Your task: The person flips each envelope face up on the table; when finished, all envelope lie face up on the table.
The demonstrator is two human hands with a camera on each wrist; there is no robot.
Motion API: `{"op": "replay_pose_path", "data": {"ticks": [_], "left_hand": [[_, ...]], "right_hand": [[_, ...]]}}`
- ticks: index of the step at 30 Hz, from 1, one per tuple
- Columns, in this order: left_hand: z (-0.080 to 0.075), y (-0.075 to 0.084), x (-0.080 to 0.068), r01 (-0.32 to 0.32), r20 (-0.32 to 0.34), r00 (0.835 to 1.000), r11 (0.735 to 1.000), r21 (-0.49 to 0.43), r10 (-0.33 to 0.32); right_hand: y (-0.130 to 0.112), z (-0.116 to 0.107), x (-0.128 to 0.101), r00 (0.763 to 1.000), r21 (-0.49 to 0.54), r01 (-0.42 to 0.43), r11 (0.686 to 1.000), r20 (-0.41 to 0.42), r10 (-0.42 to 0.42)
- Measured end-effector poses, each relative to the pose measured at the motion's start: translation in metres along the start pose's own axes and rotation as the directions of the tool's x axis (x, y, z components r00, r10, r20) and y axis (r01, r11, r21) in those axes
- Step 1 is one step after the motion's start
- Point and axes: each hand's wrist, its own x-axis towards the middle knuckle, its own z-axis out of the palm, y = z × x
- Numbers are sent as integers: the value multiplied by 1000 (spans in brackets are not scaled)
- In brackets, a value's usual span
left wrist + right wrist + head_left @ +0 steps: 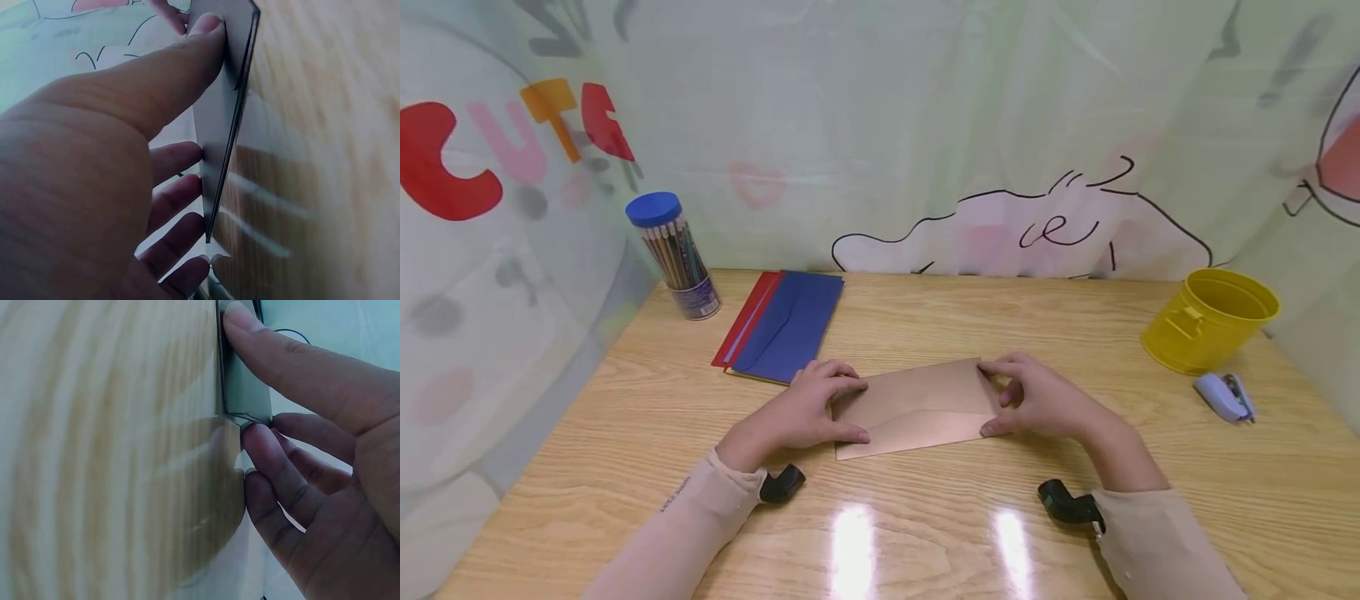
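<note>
A brown envelope [917,400] lies crosswise on the wooden table, its flap along the near side. My left hand [808,408] holds the left end, thumb on the near part and fingers at the far part. At the right end my right hand [1037,398] holds it likewise, with some fingers curled below the edge. In the left wrist view the envelope [215,125] stands edge-on, a little apart from the tabletop at one end. The right wrist view shows the thumb on the envelope's corner [244,387] and the fingertips near the table.
Blue envelopes [805,308] and red envelopes [745,321] lie stacked at the back left. Behind them stands a pencil tub [681,258] with a blue lid. A yellow bucket [1206,325] and a lilac stapler [1225,397] are at the right. A printed curtain [887,125] hangs behind.
</note>
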Motion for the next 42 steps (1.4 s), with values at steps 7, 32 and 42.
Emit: {"op": "replay_pose_path", "data": {"ticks": [7,32,42], "left_hand": [[-2,-3,-3,17,-9,1000,1000,-9,-17],[1,12,-1,142,7,990,990,2,-142],[3,22,-1,205,0,979,978,-22,-205]], "right_hand": [[0,0,5,1000,-30,26,999,5,-26],[1,2,5,999,-12,42,999,23,-42],[3,3,1,1000,-31,28,999,14,-27]]}}
